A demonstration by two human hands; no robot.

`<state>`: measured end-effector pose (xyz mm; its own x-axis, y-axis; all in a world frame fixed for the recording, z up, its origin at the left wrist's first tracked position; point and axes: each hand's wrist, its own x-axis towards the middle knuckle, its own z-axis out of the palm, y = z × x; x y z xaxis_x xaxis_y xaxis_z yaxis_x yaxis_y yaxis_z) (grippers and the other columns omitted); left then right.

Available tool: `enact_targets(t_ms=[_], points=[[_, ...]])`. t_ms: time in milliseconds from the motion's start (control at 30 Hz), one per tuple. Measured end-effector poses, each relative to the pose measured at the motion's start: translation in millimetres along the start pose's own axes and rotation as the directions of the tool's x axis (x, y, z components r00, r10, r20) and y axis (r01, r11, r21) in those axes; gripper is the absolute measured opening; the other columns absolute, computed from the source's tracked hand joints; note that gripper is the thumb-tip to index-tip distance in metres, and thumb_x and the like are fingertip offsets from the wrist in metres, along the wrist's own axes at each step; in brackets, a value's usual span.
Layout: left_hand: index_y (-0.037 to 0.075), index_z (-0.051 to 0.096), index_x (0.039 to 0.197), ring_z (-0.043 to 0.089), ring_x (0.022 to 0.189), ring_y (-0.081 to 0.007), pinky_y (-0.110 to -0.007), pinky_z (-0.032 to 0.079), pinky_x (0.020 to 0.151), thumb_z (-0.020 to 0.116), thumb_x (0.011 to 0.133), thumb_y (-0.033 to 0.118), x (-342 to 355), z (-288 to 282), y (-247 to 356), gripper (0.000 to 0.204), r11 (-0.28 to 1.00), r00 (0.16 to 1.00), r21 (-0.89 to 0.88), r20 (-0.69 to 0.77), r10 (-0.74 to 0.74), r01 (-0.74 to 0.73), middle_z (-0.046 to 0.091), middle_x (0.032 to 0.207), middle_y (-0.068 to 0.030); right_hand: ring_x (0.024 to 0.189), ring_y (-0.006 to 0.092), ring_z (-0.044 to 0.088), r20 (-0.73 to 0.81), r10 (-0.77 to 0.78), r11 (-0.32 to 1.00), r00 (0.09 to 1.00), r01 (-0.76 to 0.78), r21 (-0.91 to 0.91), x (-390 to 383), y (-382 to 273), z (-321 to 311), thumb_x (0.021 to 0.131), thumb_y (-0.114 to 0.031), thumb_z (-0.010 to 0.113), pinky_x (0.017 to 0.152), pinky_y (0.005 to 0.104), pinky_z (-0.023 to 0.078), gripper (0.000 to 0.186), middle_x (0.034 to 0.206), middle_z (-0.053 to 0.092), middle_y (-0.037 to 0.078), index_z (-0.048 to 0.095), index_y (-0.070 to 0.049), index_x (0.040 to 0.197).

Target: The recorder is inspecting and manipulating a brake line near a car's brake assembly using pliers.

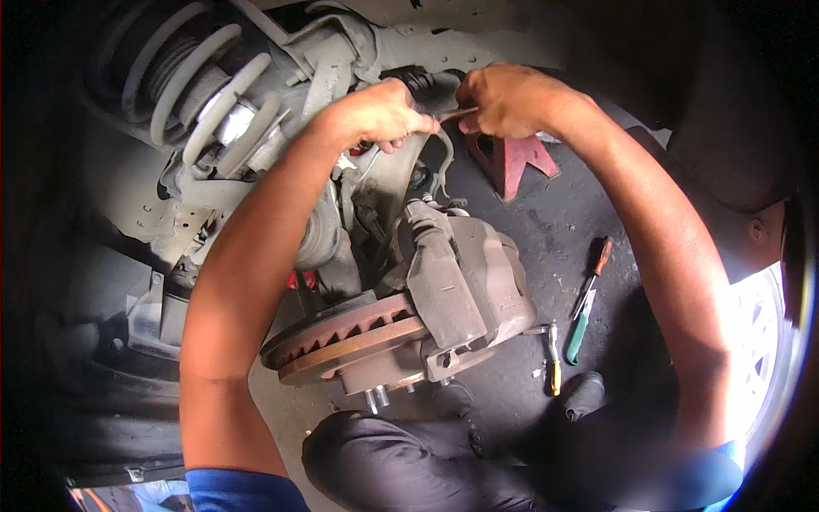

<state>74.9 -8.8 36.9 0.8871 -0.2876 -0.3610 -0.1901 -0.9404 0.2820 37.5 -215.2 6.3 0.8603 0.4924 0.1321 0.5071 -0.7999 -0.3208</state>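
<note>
While the right hand [510, 98] clamps a slim piece [460, 113] beyond the brake caliper [502, 269], the left hand [388, 115] bunches near that piece, whether gripping I cannot tell; a hose [449, 160] reaches the caliper.

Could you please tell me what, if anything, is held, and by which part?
The right hand grips a thin piece by its right part; what the left hand holds is unclear.

Def some kinda car repair garage: bare brake rotor [354, 352], coil spring [217, 113] up-left of it, jack stand [519, 166] up-right.
</note>
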Motion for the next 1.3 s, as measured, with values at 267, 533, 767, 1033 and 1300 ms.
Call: enact_targets(t_ms=[267, 533, 767, 1033, 1300], points=[[-0.004, 0.074, 0.102, 0.063, 0.068, -0.0157, -0.032, 0.058, 0.059, 0.076, 0.090, 0.020, -2, 5, -3, 0.026, 0.999, 1.000, -0.029, -0.001, 0.030, -0.030, 0.067, 0.080, -0.0068, 0.098, 0.0372, 0.074, -0.057, 0.040, 0.997, 0.998, -0.043, -0.056, -35, -14, 11, 0.091, -0.021, 0.067, 0.087, 0.0445, 0.059, 0.030, 0.101, 0.075, 0.023, 0.074, -0.004, 0.114], [-0.002, 0.075, 0.107, 0.063, 0.073, -0.0128, -0.031, 0.059, 0.064, 0.074, 0.094, 0.017, -7, 4, -7, 0.022, 0.988, 0.999, -0.149, 0.032, 0.036, -0.031, 0.068, 0.084, -0.0049, 0.087, 0.0444, 0.071, -0.329, 0.081, 0.953, 0.941, 0.023, 0.301, -85, -4, 53, 0.097, -0.027, 0.069, 0.081, 0.0506, 0.056, 0.028, 0.084, 0.071, 0.026, 0.071, 0.000, 0.106], [-0.005, 0.072, 0.108, 0.071, 0.081, -0.0187, -0.035, 0.065, 0.071, 0.073, 0.096, 0.020, -2, -2, -5, 0.028, 0.982, 0.989, -0.158, 0.092, 0.117, -0.101, 0.069, 0.089, -0.0094, 0.099, 0.0367, 0.063, -0.599, 0.069, 0.977, 0.798, 0.069, 0.204, -75, 11, 116, 0.095, -0.026, 0.073, 0.087, 0.0465, 0.053, 0.026, 0.096, 0.068, 0.016, 0.070, -0.003, 0.108], [-0.005, 0.071, 0.109, 0.070, 0.079, -0.0169, -0.032, 0.062, 0.072, 0.068, 0.098, 0.022, -4, -3, -7, 0.029, 0.985, 0.983, -0.162, 0.161, 0.088, -0.062, 0.070, 0.088, -0.0087, 0.091, 0.0292, 0.056, -0.675, -0.005, 0.976, 0.738, 0.152, 0.159, -69, 25, 146, 0.090, -0.023, 0.077, 0.082, 0.0433, 0.048, 0.020, 0.093, 0.060, 0.010, 0.068, -0.008, 0.101], [-0.003, 0.071, 0.108, 0.067, 0.084, -0.0136, -0.031, 0.061, 0.073, 0.069, 0.098, 0.025, -5, -2, -10, 0.030, 0.981, 0.979, -0.164, 0.158, 0.129, -0.103, 0.069, 0.092, -0.0049, 0.094, 0.0296, 0.056, -0.711, -0.026, 0.987, 0.703, 0.131, 0.092, -54, 28, 159, 0.088, -0.022, 0.078, 0.082, 0.0431, 0.047, 0.020, 0.094, 0.060, 0.008, 0.070, -0.011, 0.102]])
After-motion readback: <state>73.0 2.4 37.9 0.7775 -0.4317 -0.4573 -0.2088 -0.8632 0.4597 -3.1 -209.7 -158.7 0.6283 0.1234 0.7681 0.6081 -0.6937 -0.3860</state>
